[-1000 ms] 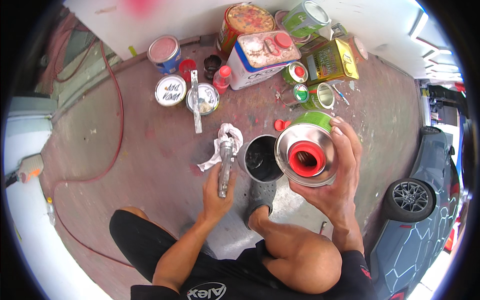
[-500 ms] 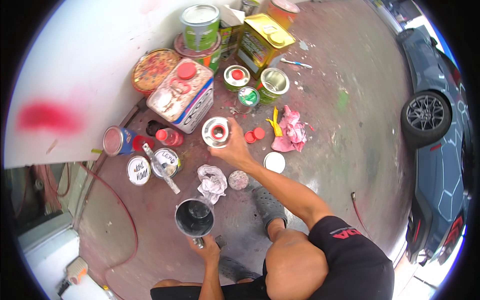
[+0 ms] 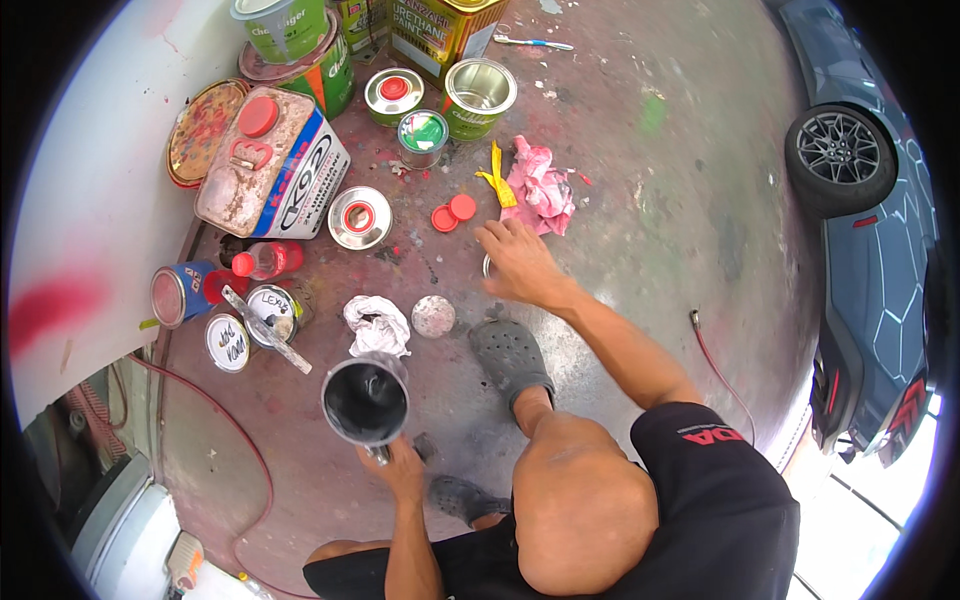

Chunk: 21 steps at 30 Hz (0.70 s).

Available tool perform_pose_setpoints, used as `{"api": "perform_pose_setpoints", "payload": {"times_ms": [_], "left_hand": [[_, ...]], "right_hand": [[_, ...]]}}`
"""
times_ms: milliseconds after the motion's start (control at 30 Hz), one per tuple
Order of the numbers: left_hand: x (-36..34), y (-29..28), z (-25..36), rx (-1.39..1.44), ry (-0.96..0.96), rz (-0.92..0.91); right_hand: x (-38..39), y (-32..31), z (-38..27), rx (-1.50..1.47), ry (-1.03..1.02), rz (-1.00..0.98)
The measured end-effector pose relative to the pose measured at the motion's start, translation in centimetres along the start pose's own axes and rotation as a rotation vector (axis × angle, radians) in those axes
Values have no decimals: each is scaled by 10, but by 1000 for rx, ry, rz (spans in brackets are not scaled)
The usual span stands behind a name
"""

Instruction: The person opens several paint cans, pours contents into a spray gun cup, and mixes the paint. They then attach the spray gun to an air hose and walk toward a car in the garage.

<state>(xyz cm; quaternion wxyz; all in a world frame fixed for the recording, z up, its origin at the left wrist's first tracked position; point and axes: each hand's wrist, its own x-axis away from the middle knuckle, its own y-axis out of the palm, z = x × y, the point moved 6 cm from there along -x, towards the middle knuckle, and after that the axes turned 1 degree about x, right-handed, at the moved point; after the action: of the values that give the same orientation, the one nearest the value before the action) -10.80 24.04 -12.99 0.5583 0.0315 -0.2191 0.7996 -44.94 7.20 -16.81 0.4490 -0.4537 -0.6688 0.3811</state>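
Note:
My left hand (image 3: 398, 470) is closed round the handle of a spray gun (image 3: 366, 440). Its round grey metal cup faces up, uncovered, with a dark inside. My right hand (image 3: 525, 268) reaches down to the floor with curled fingers over a white round lid (image 3: 487, 265); only a sliver of the lid's rim shows, the rest hidden under the hand. Beyond it lie two red caps (image 3: 453, 212), a crumpled pink cloth (image 3: 540, 190) and a yellow strip (image 3: 496, 176). A silver-topped can (image 3: 360, 217) with a red-ringed opening stands farther left.
A large square can (image 3: 265, 165) and paint tins (image 3: 480, 97) crowd the far left. Nearer are a white rag (image 3: 377, 325), a round lid (image 3: 433, 316), a flat stick (image 3: 265, 330) on tins, and a red hose (image 3: 250, 440). A grey car (image 3: 880, 300) stands right.
My right hand has let go of the silver-topped can, now standing on the floor, and moved right to the white lid. The view has shifted; my left hand still holds the spray gun.

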Motion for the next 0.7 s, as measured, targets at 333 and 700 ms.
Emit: {"api": "perform_pose_setpoints", "payload": {"times_ms": [333, 700], "left_hand": [[-5, 45, 24, 98, -34, -57], [8, 26, 11, 81, 0, -96]], "right_hand": [[39, 25, 22, 418, -414, 53], [23, -18, 3, 56, -216, 36]]}}
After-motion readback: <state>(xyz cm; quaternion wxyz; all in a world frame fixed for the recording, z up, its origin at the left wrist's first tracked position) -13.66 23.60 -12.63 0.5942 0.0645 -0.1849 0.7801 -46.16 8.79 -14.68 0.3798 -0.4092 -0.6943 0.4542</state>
